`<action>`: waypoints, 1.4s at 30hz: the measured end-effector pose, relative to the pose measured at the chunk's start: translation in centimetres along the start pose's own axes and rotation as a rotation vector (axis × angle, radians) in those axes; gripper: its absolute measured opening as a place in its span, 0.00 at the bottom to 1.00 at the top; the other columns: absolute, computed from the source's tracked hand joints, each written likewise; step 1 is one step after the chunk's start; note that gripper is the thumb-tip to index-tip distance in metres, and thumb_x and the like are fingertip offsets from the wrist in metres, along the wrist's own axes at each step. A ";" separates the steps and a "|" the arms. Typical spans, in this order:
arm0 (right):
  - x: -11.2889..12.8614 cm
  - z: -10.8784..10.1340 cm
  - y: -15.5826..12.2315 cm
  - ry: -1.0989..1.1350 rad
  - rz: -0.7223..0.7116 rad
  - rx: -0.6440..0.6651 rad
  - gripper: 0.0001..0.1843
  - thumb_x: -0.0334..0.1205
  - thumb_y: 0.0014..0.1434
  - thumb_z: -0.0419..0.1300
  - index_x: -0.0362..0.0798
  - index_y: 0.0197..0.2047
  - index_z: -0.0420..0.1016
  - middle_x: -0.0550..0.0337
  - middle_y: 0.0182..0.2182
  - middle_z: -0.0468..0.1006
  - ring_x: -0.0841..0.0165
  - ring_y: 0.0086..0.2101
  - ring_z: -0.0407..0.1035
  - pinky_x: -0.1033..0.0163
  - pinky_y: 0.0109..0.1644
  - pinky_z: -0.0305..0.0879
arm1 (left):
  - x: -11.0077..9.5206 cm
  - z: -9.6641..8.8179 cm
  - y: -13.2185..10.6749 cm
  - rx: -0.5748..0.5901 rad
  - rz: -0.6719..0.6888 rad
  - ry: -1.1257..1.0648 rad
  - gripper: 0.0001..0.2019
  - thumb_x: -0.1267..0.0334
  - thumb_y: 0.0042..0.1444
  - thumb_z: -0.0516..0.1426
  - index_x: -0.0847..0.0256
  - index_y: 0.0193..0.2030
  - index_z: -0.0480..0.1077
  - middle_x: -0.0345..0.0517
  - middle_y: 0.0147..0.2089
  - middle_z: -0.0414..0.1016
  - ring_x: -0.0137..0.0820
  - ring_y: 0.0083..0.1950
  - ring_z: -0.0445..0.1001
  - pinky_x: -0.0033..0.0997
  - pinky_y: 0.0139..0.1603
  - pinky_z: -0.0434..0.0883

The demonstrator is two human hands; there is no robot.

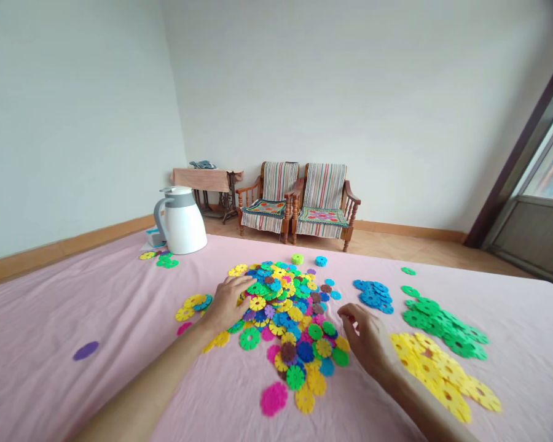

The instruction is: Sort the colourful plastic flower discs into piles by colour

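Your left hand lies open and flat, palm down. Its fingers rest on the left edge of the mixed pile of discs, and it grips nothing.

Your right hand hovers just beside the pile's right edge with its fingers curled inward. You cannot tell whether a disc sits between thumb and forefinger.

The pile is mid-table on the pink cloth. The discs are thin, notched, flower-shaped plastic in many colours.

To the right are sorted heaps: blue heap, green heap and yellow heap. Your right forearm covers part of the yellow heap.

A lone purple disc lies well apart on the left.

A white jug with a grey lid stands at the far left. The small box beside it is half hidden, and any print on it is too small to read.

Two wooden armchairs with striped covers stand against the wall.
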State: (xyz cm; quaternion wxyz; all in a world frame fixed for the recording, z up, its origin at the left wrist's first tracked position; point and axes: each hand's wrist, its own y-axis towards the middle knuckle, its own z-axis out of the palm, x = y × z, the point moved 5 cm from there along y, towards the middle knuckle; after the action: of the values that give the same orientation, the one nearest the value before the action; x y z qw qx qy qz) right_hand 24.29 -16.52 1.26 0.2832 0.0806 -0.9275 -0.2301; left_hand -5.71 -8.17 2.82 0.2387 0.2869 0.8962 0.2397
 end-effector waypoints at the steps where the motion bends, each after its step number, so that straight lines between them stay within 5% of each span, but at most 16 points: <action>1: 0.1 0.2 -0.1 0.001 -0.003 0.006 0.11 0.36 0.56 0.46 0.48 0.33 0.70 0.58 0.28 0.75 0.67 0.29 0.69 0.63 0.33 0.62 | 0.1 0.3 0.0 0.026 0.009 0.001 0.21 0.69 0.52 0.53 0.56 0.53 0.70 0.48 0.54 0.72 0.40 0.56 0.67 0.45 0.57 0.64; 7: 0.6 0.5 -0.6 0.005 -0.023 0.035 0.11 0.34 0.57 0.46 0.49 0.32 0.68 0.59 0.28 0.74 0.66 0.31 0.69 0.63 0.34 0.62 | 0.0 0.5 0.1 0.044 0.015 -0.042 0.13 0.66 0.55 0.54 0.54 0.46 0.75 0.46 0.46 0.77 0.39 0.49 0.71 0.42 0.52 0.66; 14: 2.4 0.3 -1.0 0.098 -0.017 0.044 0.11 0.36 0.59 0.47 0.49 0.34 0.70 0.58 0.31 0.74 0.67 0.32 0.69 0.64 0.36 0.62 | -2.3 -0.6 0.3 -0.083 -0.093 -0.244 0.10 0.61 0.58 0.53 0.59 0.38 0.75 0.45 0.35 0.78 0.33 0.36 0.75 0.30 0.39 0.71; 22: 7.0 0.5 -1.8 0.399 0.063 0.136 0.08 0.37 0.57 0.53 0.49 0.34 0.74 0.62 0.28 0.76 0.70 0.29 0.68 0.67 0.35 0.62 | -10.0 0.2 -1.0 0.121 -0.071 -0.537 0.08 0.60 0.56 0.55 0.59 0.33 0.75 0.41 0.27 0.77 0.29 0.27 0.73 0.25 0.30 0.70; 28: 7.2 1.0 -1.9 0.404 0.077 0.147 0.09 0.37 0.54 0.54 0.47 0.27 0.73 0.62 0.25 0.74 0.71 0.27 0.66 0.68 0.32 0.61 | -11.2 0.4 -1.5 0.208 -0.016 -0.544 0.08 0.62 0.57 0.55 0.60 0.34 0.75 0.42 0.27 0.76 0.28 0.27 0.73 0.24 0.31 0.70; 33: 1.2 -2.5 0.0 0.105 0.162 -0.038 0.11 0.42 0.53 0.52 0.47 0.25 0.71 0.61 0.21 0.73 0.70 0.24 0.65 0.67 0.29 0.58 | -9.9 0.3 -1.3 0.066 0.002 -0.436 0.08 0.64 0.58 0.54 0.60 0.36 0.75 0.43 0.32 0.78 0.29 0.33 0.75 0.24 0.35 0.70; 39: -11.2 -10.2 -0.4 -0.353 0.625 -0.222 0.16 0.49 0.51 0.52 0.50 0.32 0.77 0.52 0.28 0.78 0.61 0.27 0.69 0.63 0.27 0.55 | -8.0 -0.2 -0.9 -0.047 -0.034 -0.354 0.07 0.64 0.58 0.54 0.60 0.37 0.74 0.42 0.33 0.78 0.28 0.33 0.75 0.23 0.34 0.70; 42: -14.9 -12.5 -1.6 -0.429 0.791 -0.265 0.21 0.51 0.52 0.50 0.50 0.39 0.77 0.48 0.33 0.79 0.56 0.30 0.70 0.60 0.27 0.56 | -7.4 -0.3 -0.8 -0.078 -0.048 -0.326 0.07 0.64 0.58 0.54 0.61 0.36 0.73 0.42 0.33 0.78 0.28 0.33 0.75 0.23 0.34 0.70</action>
State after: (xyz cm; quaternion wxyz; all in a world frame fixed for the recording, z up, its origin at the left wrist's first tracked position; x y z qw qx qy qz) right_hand 43.69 -18.56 2.41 0.1587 -0.3655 -0.8872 -0.2324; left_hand -0.87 -13.50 4.76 0.3973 0.2909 0.8424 0.2187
